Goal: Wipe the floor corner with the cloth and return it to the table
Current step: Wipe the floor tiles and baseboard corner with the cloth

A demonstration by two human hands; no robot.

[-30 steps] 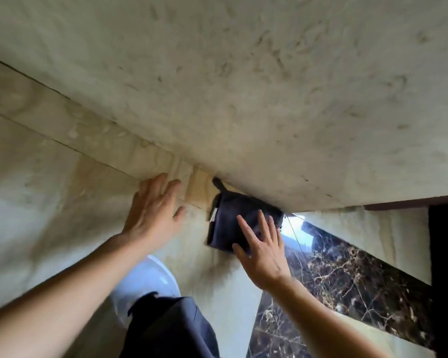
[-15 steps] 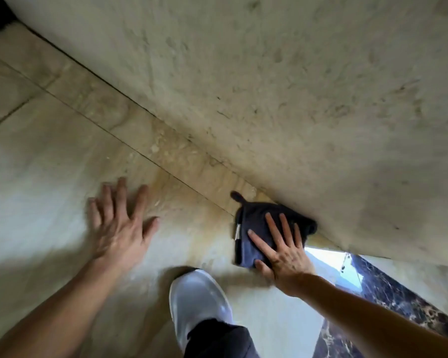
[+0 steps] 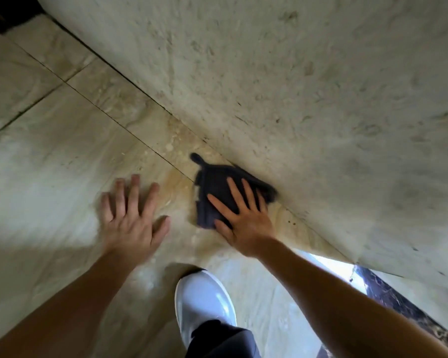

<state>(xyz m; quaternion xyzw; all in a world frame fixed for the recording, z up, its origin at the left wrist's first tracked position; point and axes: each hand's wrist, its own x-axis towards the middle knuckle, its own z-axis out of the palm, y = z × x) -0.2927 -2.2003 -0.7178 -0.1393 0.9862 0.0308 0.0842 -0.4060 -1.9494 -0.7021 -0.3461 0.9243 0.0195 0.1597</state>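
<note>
A dark navy cloth [image 3: 212, 187] lies flat on the beige stone floor, pushed against the foot of the pale wall [image 3: 295, 86]. My right hand [image 3: 243, 215] presses on it with the fingers spread, covering its lower right part. A small loop of the cloth sticks out at its upper left. My left hand [image 3: 132, 218] rests flat on the bare floor, a hand's width to the left of the cloth, holding nothing. The cloth looks blurred by motion.
A white shoe [image 3: 204, 301] and a dark trouser leg [image 3: 223, 339] stand just below the hands. Dark veined marble [image 3: 398, 301] and a bright gap show at the lower right. Tile joints run diagonally across the floor [image 3: 49, 151].
The view has tilted down and the wall now runs from upper left to lower right. My right hand has slid the cloth along the wall's foot. My left hand has shifted on the floor.
</note>
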